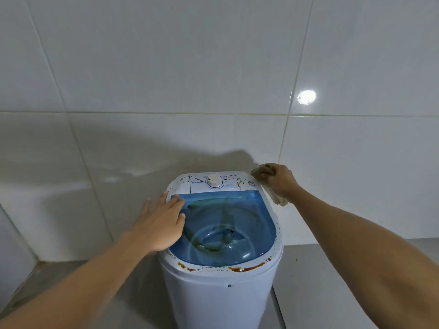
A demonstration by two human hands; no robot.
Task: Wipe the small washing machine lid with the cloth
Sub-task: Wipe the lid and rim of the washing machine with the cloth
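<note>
A: The lid (225, 231), blue and see-through, lies closed on top of the small washing machine (221, 293). Which step is this?

B: I think the wiping is at its start. The right hand (276, 180) is closed around the cloth (276, 199) at the machine's 2 o'clock corner, beside the control panel (215, 182), not on the lid.

A: And the left hand (161, 222)?

B: It lies flat and open at 9 o'clock, holding nothing, fingers touching the lid's edge.

A: Next move?

B: Probably bring the cloth toward 7 o'clock onto the lid. Brown stains (247, 268) mark the rim at 6 o'clock.
</note>
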